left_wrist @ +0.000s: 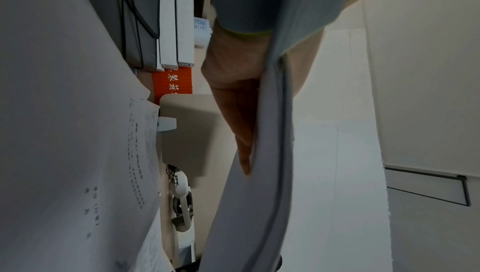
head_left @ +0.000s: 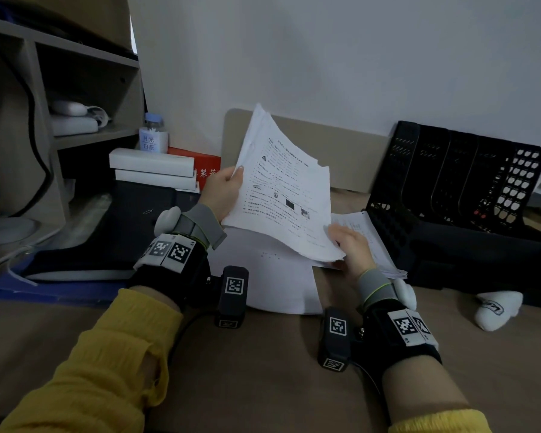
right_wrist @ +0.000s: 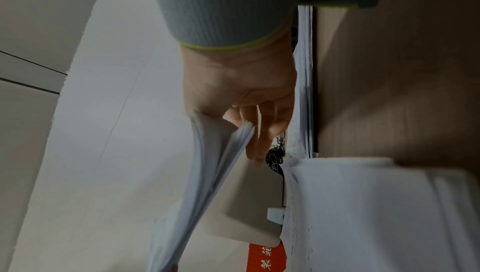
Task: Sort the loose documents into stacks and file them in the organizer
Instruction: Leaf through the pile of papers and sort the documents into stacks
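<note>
A thick sheaf of printed white documents [head_left: 281, 189] is held tilted up above the desk. My left hand [head_left: 224, 190] grips its left edge, thumb on the top page. My right hand [head_left: 352, 243] pinches the lower right corner, where the pages fan apart [right_wrist: 233, 143]. The left wrist view shows fingers [left_wrist: 244, 132] behind the sheaf [left_wrist: 270, 153]. A flat white sheet [head_left: 275, 285] lies under the sheaf, and another paper stack [head_left: 375, 242] lies to the right. The black mesh organizer [head_left: 456, 179] with several upright slots stands at the right, against the wall.
White boxes [head_left: 153, 170] sit on a dark case at the left, with a red box [head_left: 200, 164] and a small labelled bottle [head_left: 153, 134] behind them. A shelf unit [head_left: 75, 89] fills the far left. A white sock [head_left: 497, 309] lies beside a dark bag at the right.
</note>
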The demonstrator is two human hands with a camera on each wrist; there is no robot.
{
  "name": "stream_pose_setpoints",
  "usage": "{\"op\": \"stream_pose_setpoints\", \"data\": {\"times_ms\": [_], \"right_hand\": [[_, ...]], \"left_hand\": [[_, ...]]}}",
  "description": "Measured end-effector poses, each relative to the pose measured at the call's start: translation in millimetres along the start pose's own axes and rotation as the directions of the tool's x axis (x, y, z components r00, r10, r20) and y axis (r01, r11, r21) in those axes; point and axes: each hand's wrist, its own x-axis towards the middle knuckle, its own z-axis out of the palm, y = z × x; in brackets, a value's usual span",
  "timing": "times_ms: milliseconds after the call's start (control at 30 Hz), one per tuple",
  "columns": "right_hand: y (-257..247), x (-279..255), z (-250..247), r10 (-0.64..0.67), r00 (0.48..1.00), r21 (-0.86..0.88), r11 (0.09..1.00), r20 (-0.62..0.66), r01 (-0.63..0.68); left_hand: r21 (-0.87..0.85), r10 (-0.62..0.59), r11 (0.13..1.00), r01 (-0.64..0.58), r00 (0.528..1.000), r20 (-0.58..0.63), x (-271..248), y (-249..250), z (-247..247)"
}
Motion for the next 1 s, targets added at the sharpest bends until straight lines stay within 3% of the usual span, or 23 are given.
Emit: {"op": "stream_pose_setpoints", "data": {"times_ms": [133, 400, 567, 767, 900, 1000], "right_hand": [[-4.7, -6.2, -1.2, -0.102, 0.995, -0.016, 0.995, 0.011, 0.102], [-2.6, -5.5, -0.2, -0.029, 0.999, -0.146, 0.989, -0.035, 0.024], [1.2, 4.4, -17.3, -0.034, 0.978, -0.264, 0.964, -0.205, -0.022], [-4.3, 4.2, -55.3, -0.099, 0.949, -0.638, 0.761, -0.298, -0.121], [-9.7, -3.8, -82.7, -0.024, 0.928, -0.725, 0.632, -0.371, -0.273], [-7.9, -5.4, -95.5, -0.012, 0.903, -0.733, 0.59, -0.429, -0.34]], "left_hand": [[-0.032, -0.006, 0.999, 0.006, 1.0, 0.002, -1.3, -0.5, 0.7], [-0.053, -0.043, 0.997, 0.048, 0.994, 0.1, -5.3, 0.6, 2.5], [-0.123, -0.006, 0.992, 0.018, 0.995, 0.098, -6.1, 4.2, 0.1], [-0.257, -0.016, 0.966, 0.011, 1.0, -0.018, -4.8, 10.5, -5.8], [-0.304, 0.007, 0.951, -0.056, 0.987, -0.161, -2.1, 13.9, -10.2], [-0.335, 0.021, 0.937, -0.096, 0.975, -0.219, -0.1, 15.3, -10.9]]}}
